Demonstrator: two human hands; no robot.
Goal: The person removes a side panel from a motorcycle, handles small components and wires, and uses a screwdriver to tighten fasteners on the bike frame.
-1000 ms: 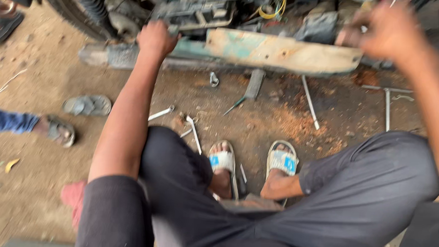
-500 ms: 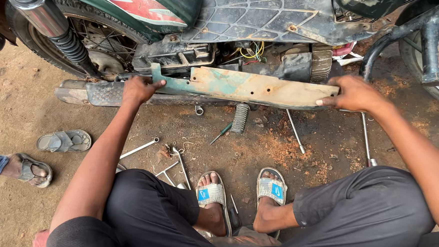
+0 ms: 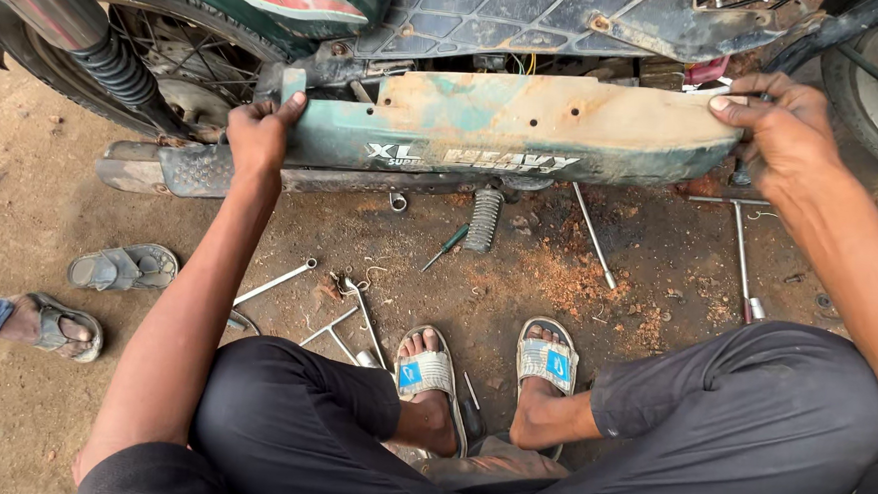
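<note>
Head view is showing two hands gripping one worn green side panel (image 3: pixel 510 125) against a motorbike: left hand (image 3: pixel 259 137) is clasping its rear end, right hand (image 3: pixel 781 130) is pinching its front tip. Below the panel, one screwdriver (image 3: pixel 446 247) and one footpeg (image 3: pixel 482 219) are lying on dirt, with two sandalled feet nearer the person.

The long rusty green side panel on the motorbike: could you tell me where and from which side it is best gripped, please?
Probably by its two narrow ends, from the outside. The side panel is long and lies level, so the left hand clasps one end and the right hand the other, which balances it.
</note>
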